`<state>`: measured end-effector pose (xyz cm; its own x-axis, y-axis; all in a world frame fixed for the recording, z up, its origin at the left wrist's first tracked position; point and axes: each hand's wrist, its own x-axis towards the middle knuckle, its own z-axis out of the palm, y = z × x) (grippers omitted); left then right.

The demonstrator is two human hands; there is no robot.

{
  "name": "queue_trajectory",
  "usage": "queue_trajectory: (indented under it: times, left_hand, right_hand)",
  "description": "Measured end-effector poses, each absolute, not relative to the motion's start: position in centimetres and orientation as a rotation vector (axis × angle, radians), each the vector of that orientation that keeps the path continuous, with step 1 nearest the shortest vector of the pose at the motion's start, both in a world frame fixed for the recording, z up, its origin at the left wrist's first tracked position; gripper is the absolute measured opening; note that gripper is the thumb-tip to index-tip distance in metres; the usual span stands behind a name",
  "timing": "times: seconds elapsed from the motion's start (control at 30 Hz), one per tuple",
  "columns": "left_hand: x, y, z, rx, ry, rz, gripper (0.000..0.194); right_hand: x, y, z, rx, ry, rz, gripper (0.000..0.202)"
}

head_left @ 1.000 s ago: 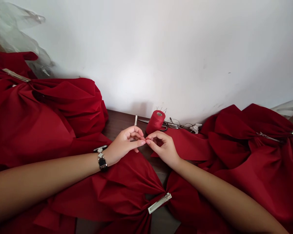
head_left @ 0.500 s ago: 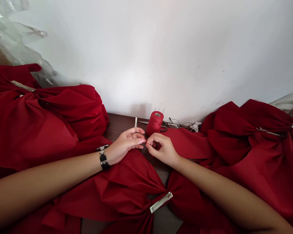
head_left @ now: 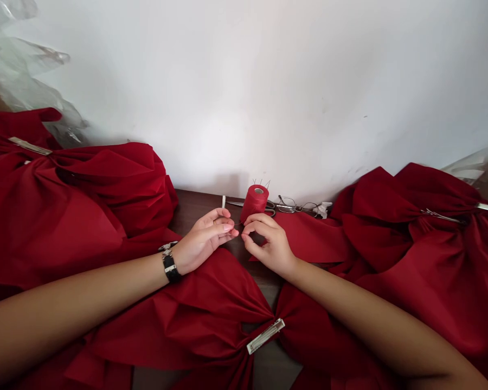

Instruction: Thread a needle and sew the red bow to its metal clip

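Note:
My left hand (head_left: 205,236), with a black-and-silver watch (head_left: 170,264) at the wrist, pinches thumb against fingers. A fine strand that looks like thread (head_left: 239,223) shows at its fingertips. Close to its right, my right hand (head_left: 270,242) holds thumb and forefinger pinched, the other fingers curled. What sits in that pinch is too small to make out. Just behind the hands stands a red thread spool (head_left: 255,200) with several needles (head_left: 262,182) sticking up from its top. Below the hands lies a gathered red fabric bow (head_left: 211,309), held by a pale metal clip (head_left: 265,336).
Scissors (head_left: 270,209) lie partly behind the spool, and eyeglasses (head_left: 296,206) rest beside them against the white wall (head_left: 268,97). Red cloth piles stand at left (head_left: 65,206) and right (head_left: 415,227), with clips on them. Clear plastic (head_left: 20,70) hangs at upper left. The tabletop (head_left: 193,208) is dark.
My fingertips, close together before, have drawn slightly apart. The left hand has shifted a little left and a fine strand now shows by its fingertips. The whole view has moved slightly.

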<state>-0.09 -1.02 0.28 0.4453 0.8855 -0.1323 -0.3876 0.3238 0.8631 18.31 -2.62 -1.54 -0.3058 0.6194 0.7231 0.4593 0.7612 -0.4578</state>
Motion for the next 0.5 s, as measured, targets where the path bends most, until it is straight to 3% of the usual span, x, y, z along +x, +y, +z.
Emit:
queue_trajectory:
  times: [0.5]
  left_hand:
    - [-0.19, -1.65, 0.67, 1.223, 0.828, 0.872, 0.031]
  right_hand:
    - [18.72, -2.22, -1.24, -0.845, -2.009, 0.557, 0.029]
